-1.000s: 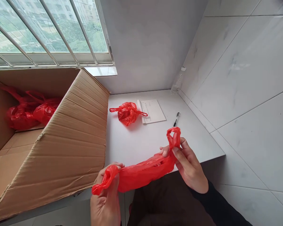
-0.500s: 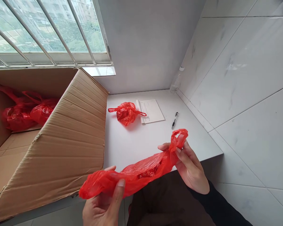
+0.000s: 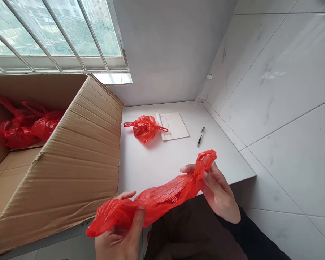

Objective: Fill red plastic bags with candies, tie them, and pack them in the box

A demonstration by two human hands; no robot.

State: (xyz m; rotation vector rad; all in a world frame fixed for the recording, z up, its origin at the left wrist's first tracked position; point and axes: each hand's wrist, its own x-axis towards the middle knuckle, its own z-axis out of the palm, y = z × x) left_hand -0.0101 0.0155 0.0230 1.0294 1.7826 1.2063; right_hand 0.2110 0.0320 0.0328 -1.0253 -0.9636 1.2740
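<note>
A red plastic bag (image 3: pixel 159 196) stretches between my hands, just off the front edge of the white table (image 3: pixel 141 168). A red item with pale print (image 3: pixel 174 199) shows inside it; its kind is hard to make out. My left hand (image 3: pixel 124 234) grips the bag's lower left end, thumb on top and fingers mostly hidden beneath. At the upper right, my right hand (image 3: pixel 218 193) pinches the bag below its looped handle. On the table beyond lies another red bag, tied (image 3: pixel 144 129), one handle touching a notepad (image 3: pixel 176 126).
A large open cardboard box (image 3: pixel 70 162) stands at the left, with red bags (image 3: pixel 18 130) inside. A black pen (image 3: pixel 201 137) lies right of the notepad. In the back corner stands a clear bottle (image 3: pixel 203 90). A tiled wall (image 3: pixel 287 108) borders the right side.
The bag's left end has dropped slightly and spread to the left, and my left fingers show more behind it. The right-hand handle loop has folded narrower. The view has shifted slightly.
</note>
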